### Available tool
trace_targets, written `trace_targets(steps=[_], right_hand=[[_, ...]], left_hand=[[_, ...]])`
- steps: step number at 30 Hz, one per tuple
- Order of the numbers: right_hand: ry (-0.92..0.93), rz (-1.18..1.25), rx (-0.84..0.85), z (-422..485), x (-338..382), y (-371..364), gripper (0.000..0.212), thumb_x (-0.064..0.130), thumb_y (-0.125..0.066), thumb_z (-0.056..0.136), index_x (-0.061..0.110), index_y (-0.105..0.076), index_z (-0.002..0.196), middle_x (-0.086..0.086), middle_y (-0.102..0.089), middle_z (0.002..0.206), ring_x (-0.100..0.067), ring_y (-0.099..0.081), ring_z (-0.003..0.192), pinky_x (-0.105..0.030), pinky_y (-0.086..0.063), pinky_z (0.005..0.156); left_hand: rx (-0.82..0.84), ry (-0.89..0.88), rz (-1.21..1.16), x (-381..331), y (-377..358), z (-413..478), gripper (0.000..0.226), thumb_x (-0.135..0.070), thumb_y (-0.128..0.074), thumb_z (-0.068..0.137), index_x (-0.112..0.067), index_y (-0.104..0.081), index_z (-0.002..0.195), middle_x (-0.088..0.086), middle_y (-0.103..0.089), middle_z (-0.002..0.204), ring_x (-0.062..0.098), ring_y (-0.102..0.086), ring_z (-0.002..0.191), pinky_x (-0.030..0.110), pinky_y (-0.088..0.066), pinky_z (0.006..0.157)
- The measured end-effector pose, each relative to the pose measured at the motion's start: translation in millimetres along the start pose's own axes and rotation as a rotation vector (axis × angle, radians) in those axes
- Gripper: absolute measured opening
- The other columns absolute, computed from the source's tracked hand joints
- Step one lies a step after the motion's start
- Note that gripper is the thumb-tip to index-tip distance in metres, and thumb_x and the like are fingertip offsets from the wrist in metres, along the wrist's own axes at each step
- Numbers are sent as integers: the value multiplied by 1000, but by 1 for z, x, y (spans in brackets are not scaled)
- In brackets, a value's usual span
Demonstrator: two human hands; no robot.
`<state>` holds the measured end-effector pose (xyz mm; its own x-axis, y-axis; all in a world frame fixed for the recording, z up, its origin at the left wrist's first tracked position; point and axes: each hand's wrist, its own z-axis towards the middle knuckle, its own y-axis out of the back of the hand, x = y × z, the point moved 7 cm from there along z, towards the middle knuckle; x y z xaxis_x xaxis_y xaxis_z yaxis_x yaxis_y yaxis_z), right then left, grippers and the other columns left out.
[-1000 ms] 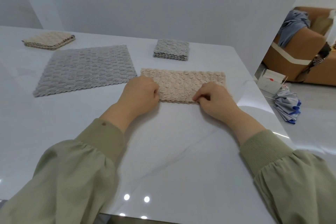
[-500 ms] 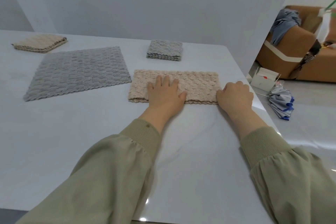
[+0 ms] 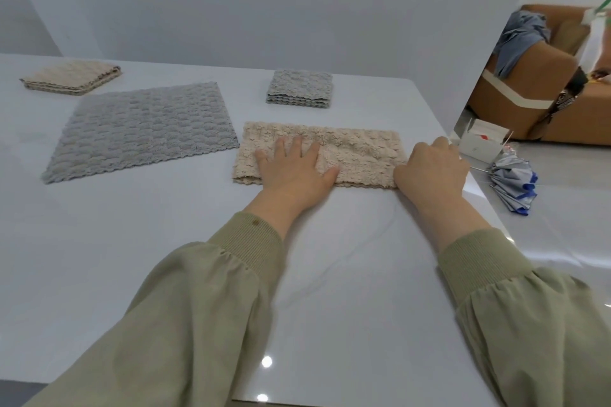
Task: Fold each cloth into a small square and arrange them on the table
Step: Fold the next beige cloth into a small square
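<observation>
The beige cloth point(image 3: 350, 150), folded to a strip, is laid near the table's point(image 3: 330, 274) right edge. It is pressed flat by the left hand point(image 3: 294, 172), fingers spread. Its right end is gripped by the curled right hand point(image 3: 431, 168).

Left hand point(image 3: 294, 168) flat, fingers spread; right hand point(image 3: 429, 168) curled.

Two beige cloths point(image 3: 357, 149) point(image 3: 71, 76), two grey cloths point(image 3: 142, 130) point(image 3: 299, 87) (one of each folded small).
</observation>
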<state>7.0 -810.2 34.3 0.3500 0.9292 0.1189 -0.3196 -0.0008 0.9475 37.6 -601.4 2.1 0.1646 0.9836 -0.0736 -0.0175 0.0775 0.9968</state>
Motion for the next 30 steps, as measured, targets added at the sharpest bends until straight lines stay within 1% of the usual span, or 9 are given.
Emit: trace_targets(steps=[4, 8, 10, 12, 16, 18, 21, 25, 30], right_hand=[[171, 271, -219, -3, 20, 10, 36, 8, -52, 79, 5, -57, 115, -14, -51, 123, -34, -44, 112, -42, -34, 91], [312, 322, -221, 3, 48, 2, 31, 10, -45, 84, 5, -62, 109, -12, -62, 115, -33, -49, 109, -41, -35, 92], [316, 220, -134, 9, 55, -8, 34, 16, -39, 85, 7, -64, 107, -11, -65, 111, -33, -50, 109, -43, -34, 98], [232, 24, 57, 16, 53, -19, 35, 20, -35, 89, 12, -61, 110, -8, -64, 112, -31, -50, 112, -50, -23, 108], [114, -229, 235, 19, 53, -15, 38, 15, -39, 84, 12, -53, 119, -7, -59, 119, -30, -42, 124, -59, -3, 113], [167, -238, 192, 19, 70, -11, 45, 16, -37, 86, 10, -43, 130, -10, -49, 133, -30, -35, 131, -58, -4, 113], [331, -10, 102, 13, 104, -17, 50, 19, -29, 94, 10, -28, 143, -11, -29, 151, -29, -25, 139, -54, -11, 114], [380, 99, 318, 5, 109, -47, 54, 41, -18, 98, 21, -19, 149, -5, -13, 158, -25, -11, 145, -58, -4, 113], [414, 68, 348, 7, 101, -48, 57, 49, -17, 97, 28, -12, 150, 2, -5, 159, -21, -4, 146, -60, 0, 113]], left_hand=[[-6, 1, -6, 1, 1, 1, 72, -71, -15, 87, -34, -10, 149, -2, -7, 159, 29, -2, 146, 62, -2, 111], [-109, 1, -96, 0, 8, 2, 61, -59, -16, 93, -30, -31, 144, 0, -29, 153, 29, -19, 141, 61, -12, 110], [-172, 15, -147, 3, 13, 2, 55, -50, -17, 96, -26, -44, 137, -1, -43, 144, 27, -30, 135, 57, -21, 108], [-214, 19, -165, 6, 18, 2, 48, -42, -23, 96, -22, -55, 127, -1, -53, 133, 26, -38, 126, 49, -30, 101], [-300, 29, -242, 20, 28, 5, 25, -24, -40, 90, -16, -61, 81, 0, -65, 92, 26, -47, 105, 35, -38, 74], [-319, 63, -310, 33, 29, 9, 25, -21, -44, 89, -18, -69, 89, 1, -68, 97, 25, -52, 104, 34, -44, 77], [-351, 120, -449, 51, 34, 10, 30, -19, -48, 90, -22, -69, 111, 1, -68, 113, 22, -57, 109, 32, -47, 88], [-415, 86, -496, 68, 39, 9, 28, -16, -51, 89, -20, -69, 110, -1, -68, 111, 20, -59, 105, 33, -45, 93], [-479, -100, -348, 59, 45, 5, 28, -23, -53, 91, -14, -67, 113, 4, -63, 105, 24, -50, 105, 32, -39, 87]])
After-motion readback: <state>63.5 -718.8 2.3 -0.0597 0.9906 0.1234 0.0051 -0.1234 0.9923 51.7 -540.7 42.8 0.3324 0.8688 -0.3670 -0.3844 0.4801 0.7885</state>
